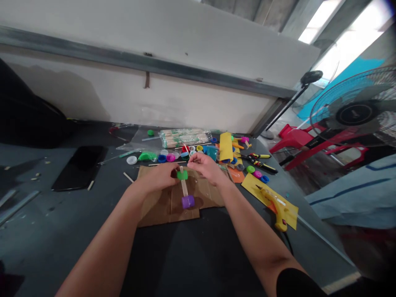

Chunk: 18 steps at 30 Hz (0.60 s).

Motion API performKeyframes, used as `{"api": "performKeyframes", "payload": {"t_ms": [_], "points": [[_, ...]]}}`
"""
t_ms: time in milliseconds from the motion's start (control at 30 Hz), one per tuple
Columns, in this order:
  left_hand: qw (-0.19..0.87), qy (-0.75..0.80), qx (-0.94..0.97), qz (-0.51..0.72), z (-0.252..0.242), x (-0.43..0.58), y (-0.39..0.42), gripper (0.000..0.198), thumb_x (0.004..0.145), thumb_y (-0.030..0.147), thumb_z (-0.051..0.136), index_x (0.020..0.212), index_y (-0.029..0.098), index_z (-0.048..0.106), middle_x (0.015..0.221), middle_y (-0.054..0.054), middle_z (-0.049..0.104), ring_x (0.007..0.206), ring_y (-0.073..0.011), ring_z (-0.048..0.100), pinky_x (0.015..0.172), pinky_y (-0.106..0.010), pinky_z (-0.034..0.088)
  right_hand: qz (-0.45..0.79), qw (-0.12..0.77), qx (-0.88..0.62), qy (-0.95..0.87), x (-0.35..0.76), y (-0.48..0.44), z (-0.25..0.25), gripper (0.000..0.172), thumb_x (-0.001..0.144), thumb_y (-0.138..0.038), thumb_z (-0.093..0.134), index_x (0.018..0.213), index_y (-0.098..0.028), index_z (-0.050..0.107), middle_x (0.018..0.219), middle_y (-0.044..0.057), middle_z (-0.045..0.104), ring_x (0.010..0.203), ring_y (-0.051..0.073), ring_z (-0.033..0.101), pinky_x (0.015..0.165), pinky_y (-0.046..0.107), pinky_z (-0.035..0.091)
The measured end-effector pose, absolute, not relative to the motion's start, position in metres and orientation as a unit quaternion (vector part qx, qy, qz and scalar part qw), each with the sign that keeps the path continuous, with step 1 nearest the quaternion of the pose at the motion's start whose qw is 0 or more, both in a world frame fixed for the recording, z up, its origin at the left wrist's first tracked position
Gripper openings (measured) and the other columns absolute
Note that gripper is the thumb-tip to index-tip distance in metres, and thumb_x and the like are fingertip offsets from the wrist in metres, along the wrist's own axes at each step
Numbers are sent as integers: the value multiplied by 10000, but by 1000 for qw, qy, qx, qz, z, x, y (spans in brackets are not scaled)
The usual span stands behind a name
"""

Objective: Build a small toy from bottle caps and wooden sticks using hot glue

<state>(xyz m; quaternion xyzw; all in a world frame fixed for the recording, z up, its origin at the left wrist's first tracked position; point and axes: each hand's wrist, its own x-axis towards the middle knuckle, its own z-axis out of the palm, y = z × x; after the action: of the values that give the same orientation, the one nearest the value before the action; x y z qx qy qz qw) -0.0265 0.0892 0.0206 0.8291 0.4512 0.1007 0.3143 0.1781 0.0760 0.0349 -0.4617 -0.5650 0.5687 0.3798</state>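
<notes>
A small craft piece lies over a brown cardboard sheet (154, 213): pale wooden sticks (185, 188) with a purple bottle cap (188, 201) at the near end and a green piece (182, 175) toward the far end. My left hand (161, 176) is closed, its fingertips at the green piece and the sticks' far end. Just to the right, my right hand (204, 166) pinches a thin wooden stick (187, 150) that points up and away. The right fingertips are close to the far end of the craft piece; whether they touch it I cannot tell.
Loose bottle caps (170, 158) and a bag of wooden sticks (185, 137) lie behind the cardboard. On the right are pliers (262, 164) and a yellow glue gun (280, 214) on yellow paper (292, 212). A black phone (78, 168) lies left; a fan (354, 113) stands beyond the table.
</notes>
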Motion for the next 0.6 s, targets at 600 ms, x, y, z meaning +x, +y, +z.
{"api": "performKeyframes", "payload": {"t_ms": [600], "points": [[362,437,810,148,18,-22,88,283,751,294,563,1006,185,619,942,-65,698,809,-230,646,680,-317,447,340,346,-471,-737,175,77,30,126,811,-273,615,820,-197,716,726,7,652,636,134,523,587,254,362]]}}
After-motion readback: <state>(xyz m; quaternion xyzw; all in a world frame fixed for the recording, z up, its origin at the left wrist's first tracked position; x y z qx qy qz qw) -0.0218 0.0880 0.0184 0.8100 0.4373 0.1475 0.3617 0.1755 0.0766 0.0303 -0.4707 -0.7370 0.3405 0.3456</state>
